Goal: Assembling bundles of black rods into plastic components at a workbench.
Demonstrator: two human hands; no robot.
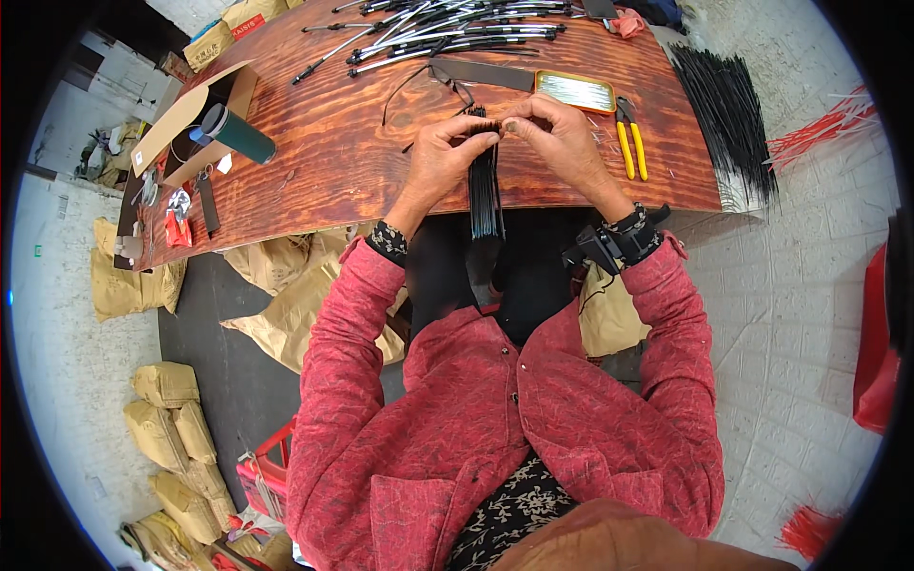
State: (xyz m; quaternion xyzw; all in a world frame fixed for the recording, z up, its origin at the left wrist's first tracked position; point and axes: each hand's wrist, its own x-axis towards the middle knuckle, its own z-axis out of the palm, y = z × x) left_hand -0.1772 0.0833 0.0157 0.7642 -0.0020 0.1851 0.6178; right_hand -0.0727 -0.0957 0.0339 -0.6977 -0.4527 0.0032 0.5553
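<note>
A bundle of thin black rods [486, 195] stands upright at the near edge of the wooden table [352, 143], its lower end hanging down toward my lap. My left hand [444, 157] grips the bundle near its top from the left. My right hand [562, 138] pinches the top of the bundle from the right, fingertips meeting those of the left hand. Both arms wear red sleeves, and a black device is strapped on my right wrist [619, 238].
Yellow-handled pliers [630, 143] and a flat tin [574, 90] lie right of my hands. A heap of black rods [728, 114] covers the table's right end, assembled rods [457, 33] the far side. An open cardboard box [190, 119] with a dark cylinder sits left. Paper sacks [176, 438] lie on the floor.
</note>
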